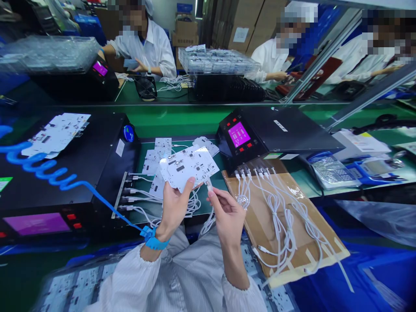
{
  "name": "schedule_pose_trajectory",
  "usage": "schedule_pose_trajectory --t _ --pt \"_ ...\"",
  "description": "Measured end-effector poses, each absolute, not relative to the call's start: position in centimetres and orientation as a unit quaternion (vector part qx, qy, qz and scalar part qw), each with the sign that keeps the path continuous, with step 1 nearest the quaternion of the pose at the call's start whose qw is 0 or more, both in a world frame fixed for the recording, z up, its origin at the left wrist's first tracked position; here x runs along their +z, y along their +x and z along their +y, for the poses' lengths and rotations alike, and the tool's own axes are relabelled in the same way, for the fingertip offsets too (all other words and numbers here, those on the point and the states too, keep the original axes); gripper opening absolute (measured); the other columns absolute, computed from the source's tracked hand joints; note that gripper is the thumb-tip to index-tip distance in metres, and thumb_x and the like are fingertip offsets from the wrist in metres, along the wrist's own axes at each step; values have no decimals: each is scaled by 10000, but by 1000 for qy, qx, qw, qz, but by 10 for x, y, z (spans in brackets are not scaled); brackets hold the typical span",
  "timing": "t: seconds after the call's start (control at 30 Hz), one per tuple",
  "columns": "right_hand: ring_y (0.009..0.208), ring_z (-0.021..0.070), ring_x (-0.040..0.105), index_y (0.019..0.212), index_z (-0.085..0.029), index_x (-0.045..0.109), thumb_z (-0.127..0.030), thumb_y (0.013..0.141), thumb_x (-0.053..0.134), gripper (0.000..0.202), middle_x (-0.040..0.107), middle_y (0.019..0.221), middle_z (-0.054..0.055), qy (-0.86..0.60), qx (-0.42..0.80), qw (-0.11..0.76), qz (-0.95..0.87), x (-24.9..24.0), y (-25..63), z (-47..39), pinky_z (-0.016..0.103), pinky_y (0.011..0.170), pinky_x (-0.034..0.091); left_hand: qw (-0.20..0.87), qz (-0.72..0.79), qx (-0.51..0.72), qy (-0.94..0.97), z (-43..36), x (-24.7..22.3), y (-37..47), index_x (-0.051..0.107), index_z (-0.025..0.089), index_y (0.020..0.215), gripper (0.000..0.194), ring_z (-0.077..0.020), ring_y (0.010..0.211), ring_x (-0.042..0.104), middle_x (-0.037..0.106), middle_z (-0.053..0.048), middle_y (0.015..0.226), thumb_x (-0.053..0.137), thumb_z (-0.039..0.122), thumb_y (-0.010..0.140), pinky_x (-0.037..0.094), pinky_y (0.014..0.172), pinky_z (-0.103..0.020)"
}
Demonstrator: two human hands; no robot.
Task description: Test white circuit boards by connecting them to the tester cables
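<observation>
A crowded workshop fills the background, where several people in white coats [160, 47] sit beyond a long green-topped bench [305, 181]. Toward that bench's left end stands a large black metal box with a purple screen [100, 141], carrying loose white circuit boards [61, 132] on its top; right of centre, toward the far edge, sits a second black box with a bright magenta screen [302, 130]. In front of the latter, a brown cardboard sheet [256, 229] seems to reach past the bench's near edge, with bundled white cables [289, 225] across it. A blue coiled cord [58, 175] crosses the left box to a blue wrist strap [157, 242] on the left wrist. Between the boxes, above the bench's near edge, the person's left hand [175, 206] pinches a flat white circuit board with small dark components [195, 162], thumb on its upper face and fingers mostly hidden beneath; its long axis runs sideways, the right end angled slightly away. The right hand [229, 214] has thumb and fingertips closed on a small white cable plug [209, 186], directed up and leftward at the board's near edge, by its right corner. That corner lies just beyond the right fingertips, nearer them than the left thumb; whether the plug is seated cannot be told.
</observation>
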State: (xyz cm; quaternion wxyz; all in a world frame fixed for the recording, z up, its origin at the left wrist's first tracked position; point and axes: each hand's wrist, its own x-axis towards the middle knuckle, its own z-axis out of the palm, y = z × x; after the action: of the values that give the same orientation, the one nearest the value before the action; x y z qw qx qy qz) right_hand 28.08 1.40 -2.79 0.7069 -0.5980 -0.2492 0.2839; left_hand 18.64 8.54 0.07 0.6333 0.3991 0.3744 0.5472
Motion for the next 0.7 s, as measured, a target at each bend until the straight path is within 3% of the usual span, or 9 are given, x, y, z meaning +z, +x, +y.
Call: schedule_pose_trajectory --t 0.13,0.27,0.57,0.7 --pt "764 165 713 944 -219 838 -423 798 862 252 773 914 44 -587 284 713 -256 -28 282 13 338 765 639 622 379 543 418 86 -1 184 573 229 1451 731 -319 1297 673 675 -135 1430 870 439 816 637 1024 -434" --pt "786 158 710 958 -233 843 -393 838 840 200 769 968 45 -593 286 694 -292 -29 287 10 327 775 631 590 397 526 466 89 -2 177 668 186 1347 596 -291 1252 701 730 -133 1334 856 421 832 569 1121 -421" --pt "764 172 720 925 -236 842 -421 819 851 214 785 933 45 -596 287 680 -315 -28 294 14 362 793 627 576 412 489 509 93 9 169 704 159 1295 601 -306 1106 754 785 -131 1188 869 457 799 625 995 -431" --pt "767 182 731 933 -229 836 -430 780 877 257 792 899 39 -576 319 703 -268 -31 292 18 379 815 638 572 412 492 511 96 13 168 696 155 1307 634 -322 1147 740 782 -137 1194 882 463 785 609 1030 -446"
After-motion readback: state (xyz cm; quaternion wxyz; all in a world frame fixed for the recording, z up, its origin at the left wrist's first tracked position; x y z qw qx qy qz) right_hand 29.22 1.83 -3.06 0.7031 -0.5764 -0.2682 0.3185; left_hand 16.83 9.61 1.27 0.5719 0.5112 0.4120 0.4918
